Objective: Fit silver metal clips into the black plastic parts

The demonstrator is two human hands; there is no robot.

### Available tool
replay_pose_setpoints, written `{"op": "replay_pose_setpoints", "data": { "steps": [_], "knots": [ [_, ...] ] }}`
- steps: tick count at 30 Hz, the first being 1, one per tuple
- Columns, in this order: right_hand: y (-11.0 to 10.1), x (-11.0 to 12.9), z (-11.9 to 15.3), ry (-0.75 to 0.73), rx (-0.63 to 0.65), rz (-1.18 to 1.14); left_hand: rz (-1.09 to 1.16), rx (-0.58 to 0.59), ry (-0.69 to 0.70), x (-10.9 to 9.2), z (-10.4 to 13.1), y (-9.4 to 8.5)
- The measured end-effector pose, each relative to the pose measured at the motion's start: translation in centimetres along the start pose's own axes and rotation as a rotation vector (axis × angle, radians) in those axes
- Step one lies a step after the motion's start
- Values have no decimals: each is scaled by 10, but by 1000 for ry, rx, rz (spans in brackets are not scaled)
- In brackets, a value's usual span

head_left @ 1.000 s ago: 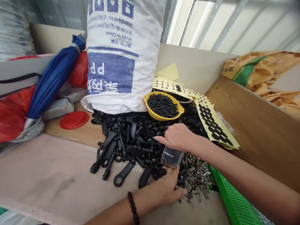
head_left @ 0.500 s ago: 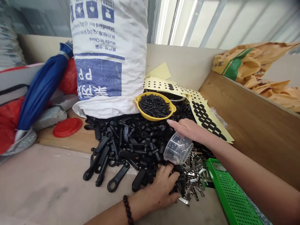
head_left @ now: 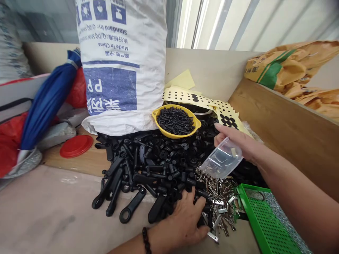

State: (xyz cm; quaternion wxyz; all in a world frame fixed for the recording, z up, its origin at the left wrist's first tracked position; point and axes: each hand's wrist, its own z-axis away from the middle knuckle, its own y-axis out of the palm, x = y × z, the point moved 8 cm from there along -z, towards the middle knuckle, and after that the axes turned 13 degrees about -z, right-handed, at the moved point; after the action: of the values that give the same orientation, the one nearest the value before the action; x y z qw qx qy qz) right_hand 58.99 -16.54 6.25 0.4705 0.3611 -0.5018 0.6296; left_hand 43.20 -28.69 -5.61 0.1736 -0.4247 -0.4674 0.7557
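My right hand [head_left: 233,139] grips a clear plastic cup [head_left: 221,158], tilted with its mouth toward the lower left. Under the cup spreads a heap of small silvery metal clips [head_left: 219,194]. My left hand [head_left: 185,218], with a dark bead bracelet on its wrist, rests fingers apart at the edge of the black plastic parts [head_left: 148,169], touching them beside the clips. Among those parts are handle-shaped pieces with a ring end, such as a black lever [head_left: 132,205], and short cylinders. Behind them stands a yellow bowl [head_left: 197,124] full of black screw-like pieces [head_left: 174,120].
A white printed sack [head_left: 124,42] stands behind the heap. Left of it are a folded blue umbrella [head_left: 49,100] and a red lid [head_left: 76,146]. A green perforated tray [head_left: 272,225] lies at right, below my right forearm. Yellow sticker sheets [head_left: 182,95] and a wooden partition [head_left: 286,130] stand behind.
My right hand has moved right with the cup, which has tipped further and now shows its inside. My left hand has shifted slightly right and down along the parts.
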Motion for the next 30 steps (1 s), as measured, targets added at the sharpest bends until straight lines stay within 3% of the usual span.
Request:
{"op": "replay_pose_setpoints", "data": {
  "steps": [5, 11, 16, 20, 23, 30],
  "knots": [
    [-16, -4, -5, -17, -63, -76, 13, -27, -29, -1, 0, -5],
    [-41, -1, -10, -125, -154, -184, -31, -40, 52, -5, 4, -6],
    [-34, -4, -8, -159, -88, -180, 27, -69, 132, -7, 6, -7],
    [-29, -7, -3, -142, -40, -134, 119, -86, 39, 4, 4, -3],
    [-28, -7, 0, -162, 12, -29, 129, -35, -16, 8, 0, 2],
    [-19, -7, 3, -334, 67, 295, 189, 26, -119, 12, -5, 5]
  ]
}}
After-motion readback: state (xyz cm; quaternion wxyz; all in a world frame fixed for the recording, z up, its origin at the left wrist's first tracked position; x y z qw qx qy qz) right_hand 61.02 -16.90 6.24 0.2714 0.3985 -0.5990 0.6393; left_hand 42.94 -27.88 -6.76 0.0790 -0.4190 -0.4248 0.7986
